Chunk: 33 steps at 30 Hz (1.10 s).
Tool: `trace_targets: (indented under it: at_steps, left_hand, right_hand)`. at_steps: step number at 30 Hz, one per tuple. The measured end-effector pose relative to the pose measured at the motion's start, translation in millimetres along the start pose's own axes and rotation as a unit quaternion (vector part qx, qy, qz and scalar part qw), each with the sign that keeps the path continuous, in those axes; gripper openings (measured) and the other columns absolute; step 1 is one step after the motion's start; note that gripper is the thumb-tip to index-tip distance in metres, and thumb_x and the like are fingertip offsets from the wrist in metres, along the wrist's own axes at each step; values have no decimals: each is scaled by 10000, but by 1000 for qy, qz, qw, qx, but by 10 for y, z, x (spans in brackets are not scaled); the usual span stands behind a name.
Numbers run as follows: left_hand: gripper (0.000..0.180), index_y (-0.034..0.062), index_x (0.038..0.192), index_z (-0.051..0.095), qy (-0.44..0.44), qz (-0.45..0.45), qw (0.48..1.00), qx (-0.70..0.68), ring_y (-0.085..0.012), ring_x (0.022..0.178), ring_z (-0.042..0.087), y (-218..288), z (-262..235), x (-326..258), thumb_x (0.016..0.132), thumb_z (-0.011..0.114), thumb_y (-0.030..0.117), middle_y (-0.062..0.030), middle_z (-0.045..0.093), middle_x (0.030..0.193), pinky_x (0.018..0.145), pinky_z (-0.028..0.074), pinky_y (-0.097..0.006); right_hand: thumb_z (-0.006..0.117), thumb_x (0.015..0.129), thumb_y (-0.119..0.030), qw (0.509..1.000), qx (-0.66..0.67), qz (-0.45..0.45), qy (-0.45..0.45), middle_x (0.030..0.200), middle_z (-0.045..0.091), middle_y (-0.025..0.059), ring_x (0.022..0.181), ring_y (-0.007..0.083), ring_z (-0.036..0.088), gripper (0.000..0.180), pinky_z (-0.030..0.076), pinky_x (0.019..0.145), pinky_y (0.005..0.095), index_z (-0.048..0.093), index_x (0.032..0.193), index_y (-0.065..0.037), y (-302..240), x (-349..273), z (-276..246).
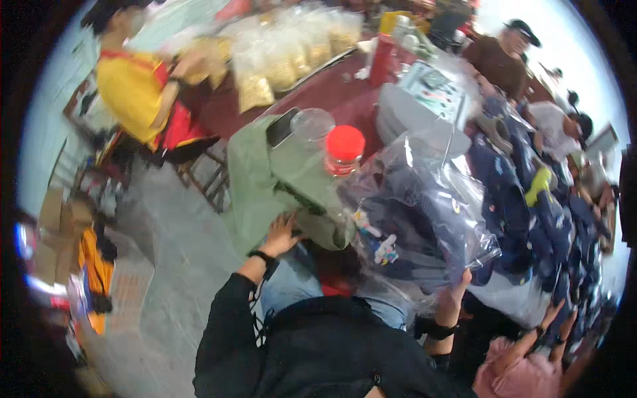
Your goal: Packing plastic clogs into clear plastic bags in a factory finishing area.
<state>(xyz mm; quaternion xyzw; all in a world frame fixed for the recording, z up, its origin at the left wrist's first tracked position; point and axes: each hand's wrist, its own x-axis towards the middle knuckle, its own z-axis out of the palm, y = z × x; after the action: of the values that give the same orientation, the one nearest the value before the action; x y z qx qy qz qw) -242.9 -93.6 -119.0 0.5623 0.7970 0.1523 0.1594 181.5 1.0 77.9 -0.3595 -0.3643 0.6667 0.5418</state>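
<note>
My left hand (281, 236) lies with its fingers spread on the near edge of an olive-green cloth item (251, 176), perhaps a jacket or bag. With my right hand (455, 292) I hold the near right edge of a large clear plastic bag (424, 166). The thumb shows at the bag's edge, while the other fingers are mostly hidden. Dark navy cloth (424, 229) shows through the plastic, along with small white and coloured pieces (385, 249). On the green cloth, beyond my hands, are a red-lidded jar (344, 149), a clear round container (312, 125) and a phone (283, 127).
Clear bags of yellowish pieces (285, 56) stand on the dark red table (298, 99). A grey bin (398, 109) holds a patterned tray. Dark garments (511, 205) are heaped at right. Co-workers are around: one in yellow (126, 93), one in pink (517, 368) close by.
</note>
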Motion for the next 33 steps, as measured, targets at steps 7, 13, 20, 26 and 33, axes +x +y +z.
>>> trace_targets:
  at_steps: [7, 13, 20, 26, 33]
  left_hand:
    - [247, -8, 964, 590, 180, 117, 977, 16, -411, 931, 531, -145, 391, 42, 776, 575, 153, -202, 616, 861, 866, 406, -441]
    - [163, 0, 827, 599, 93, 66, 993, -22, -380, 906, 543, -240, 305, 75, 799, 540, 150, -163, 613, 751, 829, 419, -427]
    - [186, 43, 913, 629, 78, 30, 948, 308, -288, 1026, 509, -149, -544, -137, 784, 533, 137, -120, 611, 934, 874, 396, -384]
    - [186, 84, 950, 633, 165, 122, 929, 307, -278, 1196, 440, -235, -1278, -507, 800, 539, 143, -84, 563, 1191, 1026, 286, -479]
    - [107, 119, 872, 626, 338, 122, 878, 316, -246, 1230, 411, -547, -1745, -1066, 772, 609, 85, -96, 502, 1277, 1006, 286, -510]
  right_hand:
    - [526, 813, -104, 973, -9, 186, -135, 1219, 498, 203, 1168, 312, 454, 473, 352, 998, 394, 417, 1249, 43, 230, -76, 642]
    - [482, 862, -99, 928, -247, 25, -279, 1200, 529, 162, 1061, 227, 554, 432, 457, 904, 357, 417, 1273, 17, 420, 126, 1282]
    - [695, 730, -45, 977, -148, 61, -138, 938, 626, 52, 850, 105, 578, 408, 453, 774, 240, 559, 1111, 5, 548, 182, 1648]
    - [777, 671, -115, 921, -318, -101, -199, 987, 610, 55, 912, 146, 567, 458, 450, 823, 275, 578, 1066, 2, 818, 317, 1782]
    - [812, 634, -228, 839, -411, -230, -272, 994, 595, 108, 894, 215, 589, 495, 470, 814, 309, 601, 1022, -4, 862, 325, 1842]
